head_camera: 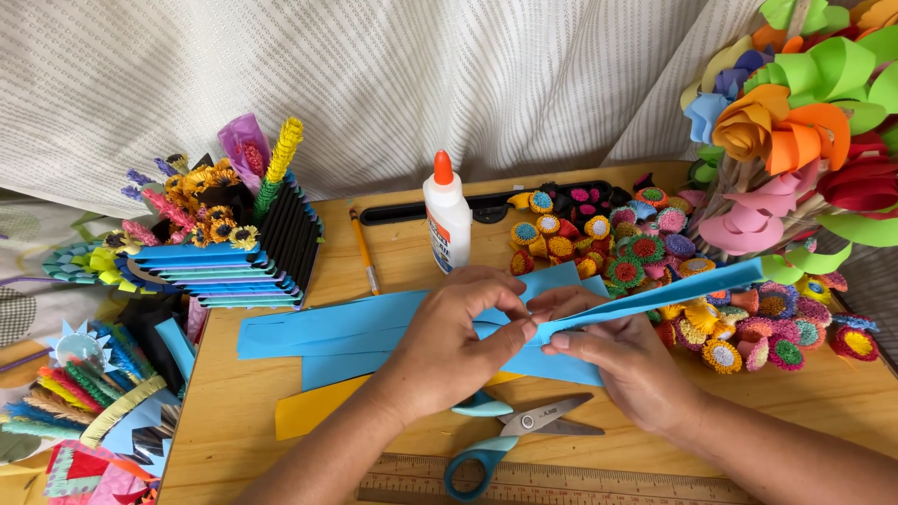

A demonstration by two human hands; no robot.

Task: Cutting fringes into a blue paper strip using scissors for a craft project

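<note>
My left hand (pixel 447 346) and my right hand (pixel 625 363) meet over the middle of a wooden table (pixel 243 411). Both pinch one long blue paper strip (pixel 673 295), which runs up and to the right from my fingertips. Under my hands lie several more blue paper strips (pixel 327 329) and a yellow paper sheet (pixel 313 410). Scissors with blue handles (pixel 514 432) lie just below my hands, blades pointing right.
A white glue bottle with an orange cap (pixel 448 223) stands behind my hands, beside a pencil (pixel 364 251). Several small rolled paper flowers (pixel 645 248) fill the right side. A paper-flower bouquet (pixel 804 131) stands far right, a striped paper basket (pixel 234 252) left, a wooden ruler (pixel 599 484) along the near edge.
</note>
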